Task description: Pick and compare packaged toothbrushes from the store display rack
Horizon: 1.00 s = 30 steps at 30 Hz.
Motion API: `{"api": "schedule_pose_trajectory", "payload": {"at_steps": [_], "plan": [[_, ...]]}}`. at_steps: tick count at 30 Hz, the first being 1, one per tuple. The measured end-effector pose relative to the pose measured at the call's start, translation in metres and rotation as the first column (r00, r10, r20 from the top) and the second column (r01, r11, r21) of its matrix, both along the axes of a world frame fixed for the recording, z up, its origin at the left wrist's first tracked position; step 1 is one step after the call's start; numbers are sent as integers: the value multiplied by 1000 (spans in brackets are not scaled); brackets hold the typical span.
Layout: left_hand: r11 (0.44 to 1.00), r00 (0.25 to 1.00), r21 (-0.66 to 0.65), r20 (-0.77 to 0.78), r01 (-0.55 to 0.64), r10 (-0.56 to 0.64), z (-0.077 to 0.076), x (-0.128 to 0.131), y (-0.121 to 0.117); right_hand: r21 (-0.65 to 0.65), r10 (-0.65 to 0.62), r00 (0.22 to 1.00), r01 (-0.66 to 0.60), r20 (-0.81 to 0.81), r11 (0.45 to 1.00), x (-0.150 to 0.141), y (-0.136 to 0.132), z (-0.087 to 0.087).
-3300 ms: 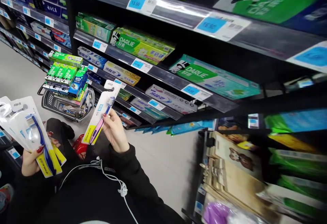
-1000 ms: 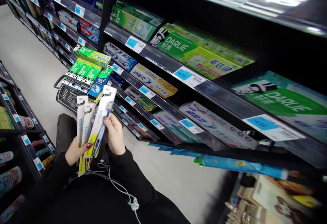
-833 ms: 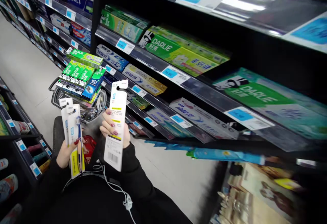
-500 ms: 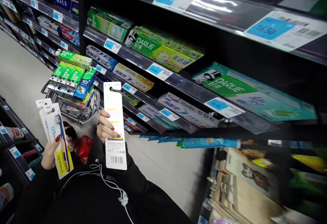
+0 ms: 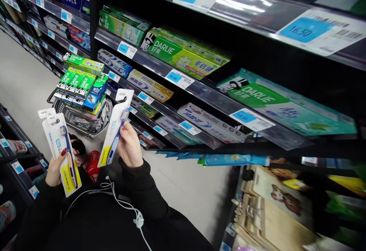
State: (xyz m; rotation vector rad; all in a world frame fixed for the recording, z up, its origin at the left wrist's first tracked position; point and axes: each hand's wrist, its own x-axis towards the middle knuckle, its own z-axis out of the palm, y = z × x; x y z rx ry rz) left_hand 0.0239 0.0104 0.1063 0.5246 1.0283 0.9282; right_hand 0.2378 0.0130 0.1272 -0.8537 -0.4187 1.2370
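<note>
Turned about since half a second ago, the toothbrush pack (image 5: 116,127) in the right hand (image 5: 131,146) now presents its front and blue brush (image 5: 114,147), where its printed back faced up before. It lies at 9 o'clock from the view's centre, its hook end tilted towards 1 o'clock. That hand is closed to about the pack's thickness: thumb on the front near the right edge, the other fingers hidden behind, a side pinch that seems to leave most of the print uncovered. At 8 o'clock from this pack, the left hand (image 5: 55,171) is also nearly closed, its thumb across a fan of packs (image 5: 58,138), at least two, overlapped probably so one grip can hold them. At 10 o'clock, the grey basket (image 5: 61,109) has green and blue cartons (image 5: 81,81) heaped above its rim, likely because packets take up the room below. Farther out, at 2 o'clock, a long Darlie box (image 5: 180,52) lies lengthwise on its shelf (image 5: 153,63), presumably turned so its name reads above the price label (image 5: 179,78).
</note>
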Motion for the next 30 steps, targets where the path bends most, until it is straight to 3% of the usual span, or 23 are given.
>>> {"api": "schedule_pose_trajectory", "payload": {"at_steps": [3,6,8,11,14,16,20,23,26,30], "plan": [[1000,1000,17,5,-25,25,-1,-2,-1,12,-126,960,127,251,992,5,3,-13],[998,998,26,-7,-63,63,1,-5,-3,15,-227,786,268,575,963,16,9,-39],[996,996,24,-14,-86,86,2,-7,-3,4,-217,671,305,709,952,22,15,-64],[991,991,23,-21,-128,129,1,-14,-3,-70,-54,554,200,831,977,17,24,-108],[988,988,28,-9,-152,152,-2,-21,-3,-206,188,275,38,943,978,-3,36,-155],[986,987,33,-2,-161,161,-5,-25,-4,-265,266,143,-25,953,964,-21,45,-185],[983,984,44,-14,-178,179,-8,-31,-5,-351,357,57,-97,932,931,-47,66,-234],[986,986,29,-19,-164,164,-10,-34,-7,-425,427,13,-86,904,901,-56,79,-260],[985,985,18,-9,-173,174,-11,-35,-7,-488,488,-6,-53,873,871,-60,89,-277],[983,983,35,-4,-182,182,-11,-33,-6,-552,552,-8,-32,834,833,-64,98,-286]]}}
